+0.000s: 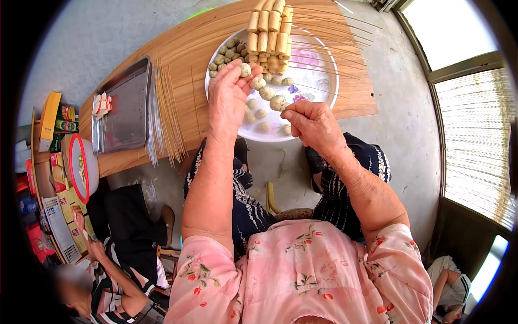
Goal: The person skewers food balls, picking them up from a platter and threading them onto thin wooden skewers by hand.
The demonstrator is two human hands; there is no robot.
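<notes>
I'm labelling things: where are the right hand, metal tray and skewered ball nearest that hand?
Right hand (317,125), head view: its back.
Metal tray (125,110), head view: bare bottom.
Nearest skewered ball (278,102), head view: middle.

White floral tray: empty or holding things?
Holding things: in the white tray, dark greenish balls lie heaped at its left, and paler balls lie nearer its front.

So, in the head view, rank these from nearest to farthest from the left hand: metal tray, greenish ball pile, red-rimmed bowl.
1. Greenish ball pile, just beyond the left hand.
2. Metal tray, off to the hand's left.
3. Red-rimmed bowl, farther left and lower in view.
</notes>
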